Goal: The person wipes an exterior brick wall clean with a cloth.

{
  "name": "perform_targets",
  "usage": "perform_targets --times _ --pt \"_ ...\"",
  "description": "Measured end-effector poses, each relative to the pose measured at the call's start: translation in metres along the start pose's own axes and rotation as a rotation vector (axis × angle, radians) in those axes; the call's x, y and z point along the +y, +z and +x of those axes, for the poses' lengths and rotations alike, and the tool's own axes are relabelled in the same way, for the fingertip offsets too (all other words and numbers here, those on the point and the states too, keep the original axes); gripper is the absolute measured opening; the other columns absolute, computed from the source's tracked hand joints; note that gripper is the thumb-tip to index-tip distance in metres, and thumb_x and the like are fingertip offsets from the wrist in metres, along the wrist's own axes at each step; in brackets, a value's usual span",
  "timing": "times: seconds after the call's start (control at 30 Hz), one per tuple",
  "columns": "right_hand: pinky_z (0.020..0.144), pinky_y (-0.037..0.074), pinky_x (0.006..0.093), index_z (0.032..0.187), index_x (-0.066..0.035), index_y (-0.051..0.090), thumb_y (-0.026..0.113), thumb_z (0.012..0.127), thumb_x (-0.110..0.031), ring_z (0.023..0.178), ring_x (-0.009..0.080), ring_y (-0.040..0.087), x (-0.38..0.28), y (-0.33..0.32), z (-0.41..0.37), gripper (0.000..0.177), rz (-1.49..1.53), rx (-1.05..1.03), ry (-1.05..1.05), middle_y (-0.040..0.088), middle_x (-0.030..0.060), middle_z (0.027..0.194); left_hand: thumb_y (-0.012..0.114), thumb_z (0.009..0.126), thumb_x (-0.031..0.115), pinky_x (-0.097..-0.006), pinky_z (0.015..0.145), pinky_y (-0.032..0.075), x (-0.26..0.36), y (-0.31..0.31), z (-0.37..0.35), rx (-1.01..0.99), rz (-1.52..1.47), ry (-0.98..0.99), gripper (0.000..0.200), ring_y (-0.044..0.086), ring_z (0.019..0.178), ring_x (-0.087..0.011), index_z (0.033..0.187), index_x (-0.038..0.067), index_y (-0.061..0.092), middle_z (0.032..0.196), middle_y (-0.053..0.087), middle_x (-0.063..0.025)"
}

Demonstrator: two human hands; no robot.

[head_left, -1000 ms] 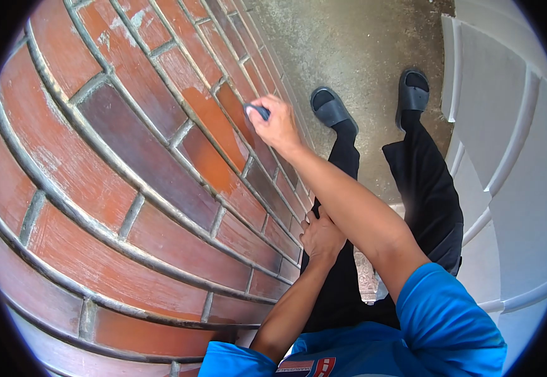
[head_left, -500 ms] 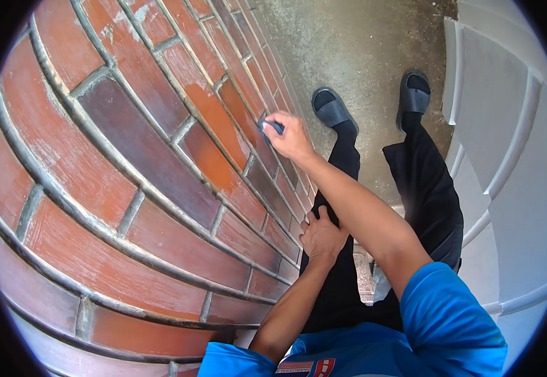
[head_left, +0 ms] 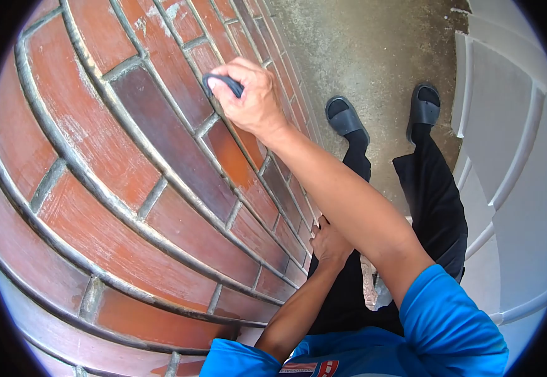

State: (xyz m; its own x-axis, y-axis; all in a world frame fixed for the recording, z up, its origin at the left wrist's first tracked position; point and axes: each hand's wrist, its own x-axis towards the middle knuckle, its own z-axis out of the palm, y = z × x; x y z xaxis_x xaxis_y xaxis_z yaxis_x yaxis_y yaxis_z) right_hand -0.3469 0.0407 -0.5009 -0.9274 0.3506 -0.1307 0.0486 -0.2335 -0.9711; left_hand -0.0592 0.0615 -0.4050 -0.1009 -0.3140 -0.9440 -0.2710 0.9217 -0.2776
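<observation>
The brick wall is the biggest thing in view and carries the work. The floor runs along the wall's foot, and a grey panelled surface stands opposite the wall, across that floor. The person's black trousers and dark slippers are between the two. On the wall, a glossy orange patch stands out from duller bricks.

The right hand is at the wall, beyond the patch's near part, fingers and thumb clamped on a small dark pad. Half a second ago it was lower, closer to the wall's foot; it has shifted up the wall, so the pad now addresses a different stretch of brick. Full contact is hard to judge. The left hand lies on the trouser leg beside the wall; its fingers are partly hidden, so I cannot tell their spread.

Raised-looking joint lines edge each brick around the pad. Brick extends on both sides of it, while the wall's foot bounds downward strokes and the near leg crowds the wall below.
</observation>
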Motion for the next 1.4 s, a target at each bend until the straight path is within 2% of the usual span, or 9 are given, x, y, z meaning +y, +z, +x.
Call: perform_targets --times 0.17,0.4,0.53,0.63,0.83,1.1,1.23,1.3,1.4 --pt "0.065 0.050 0.0401 0.086 0.000 0.069 0.067 0.083 -0.011 0.070 0.0322 0.063 0.003 -0.024 -0.048 0.011 0.033 -0.081 0.107 0.061 0.0148 0.077 0.066 0.085 0.048 -0.0540 0.097 0.049 0.015 -0.027 -0.006 -0.084 -0.001 -0.020 0.059 0.049 0.125 -0.0441 0.134 0.015 0.057 0.130 0.052 -0.0189" --pt "0.069 0.052 0.0391 0.083 0.000 0.068 0.067 0.077 -0.004 0.074 0.0327 0.066 0.027 -0.013 0.009 0.006 -0.043 -0.070 0.059 0.063 0.0156 0.079 0.065 0.085 0.051 -0.0562 0.097 0.047 0.020 -0.024 -0.008 -0.069 0.021 -0.047 0.069 0.050 0.125 -0.0449 0.141 0.014 0.049 0.129 0.052 -0.0204" --pt "0.069 0.052 0.0399 0.081 -0.001 0.067 0.065 0.076 -0.002 0.074 0.0345 0.065 0.009 -0.028 -0.032 0.006 -0.014 -0.149 0.125 0.064 0.0159 0.080 0.065 0.084 0.052 -0.0569 0.096 0.047 0.018 -0.020 -0.006 -0.041 0.010 -0.042 0.070 0.050 0.123 -0.0445 0.138 0.011 0.049 0.129 0.052 -0.0209" --pt "0.065 0.051 0.0345 0.082 0.000 0.067 0.066 0.078 -0.002 0.071 0.0265 0.066 0.018 -0.019 -0.009 0.005 -0.108 -0.111 0.048 0.065 0.0130 0.079 0.064 0.084 0.053 -0.0571 0.096 0.047 0.019 -0.024 -0.009 -0.073 0.019 -0.034 0.068 0.050 0.123 -0.0446 0.137 0.011 0.050 0.130 0.051 -0.0216" --pt "0.066 0.051 0.0366 0.083 0.000 0.063 0.065 0.078 -0.002 0.073 0.0297 0.065 0.015 -0.024 -0.006 0.005 -0.114 -0.184 0.005 0.062 0.0145 0.079 0.064 0.084 0.054 -0.0576 0.094 0.048 0.022 -0.025 -0.005 -0.047 0.015 -0.046 0.068 0.051 0.123 -0.0446 0.136 0.012 0.051 0.130 0.051 -0.0216" --pt "0.064 0.050 0.0393 0.081 0.000 0.061 0.064 0.077 0.002 0.071 0.0313 0.064 0.024 -0.015 0.017 0.005 -0.226 -0.108 -0.017 0.061 0.0148 0.079 0.065 0.084 0.053 -0.0576 0.095 0.048 0.026 -0.033 -0.008 -0.076 0.004 -0.051 0.070 0.050 0.124 -0.0454 0.138 0.011 0.050 0.131 0.051 -0.0228" --pt "0.070 0.050 0.0431 0.079 -0.003 0.061 0.065 0.079 -0.004 0.077 0.0325 0.063 -0.010 -0.020 -0.017 0.004 -0.063 -0.180 0.077 0.061 0.0132 0.080 0.065 0.085 0.051 -0.0576 0.095 0.048 0.019 -0.026 -0.003 -0.025 0.006 -0.013 0.067 0.050 0.124 -0.0450 0.137 0.011 0.051 0.131 0.051 -0.0215" --pt "0.066 0.050 0.0358 0.082 -0.001 0.064 0.067 0.082 -0.005 0.072 0.0271 0.064 -0.028 -0.011 -0.025 0.004 0.042 -0.079 -0.035 0.061 0.0115 0.076 0.065 0.085 0.049 -0.0571 0.095 0.048 0.005 -0.009 -0.002 0.023 -0.028 0.047 0.065 0.050 0.124 -0.0445 0.136 0.011 0.052 0.131 0.051 -0.0207" --pt "0.065 0.050 0.0356 0.081 0.000 0.064 0.068 0.081 -0.005 0.072 0.0278 0.064 -0.023 0.005 0.002 0.006 -0.042 -0.060 -0.058 0.060 0.0126 0.076 0.065 0.085 0.048 -0.0561 0.096 0.048 0.001 -0.009 0.001 -0.112 -0.039 0.007 0.065 0.049 0.124 -0.0436 0.137 0.011 0.052 0.134 0.050 -0.0201"
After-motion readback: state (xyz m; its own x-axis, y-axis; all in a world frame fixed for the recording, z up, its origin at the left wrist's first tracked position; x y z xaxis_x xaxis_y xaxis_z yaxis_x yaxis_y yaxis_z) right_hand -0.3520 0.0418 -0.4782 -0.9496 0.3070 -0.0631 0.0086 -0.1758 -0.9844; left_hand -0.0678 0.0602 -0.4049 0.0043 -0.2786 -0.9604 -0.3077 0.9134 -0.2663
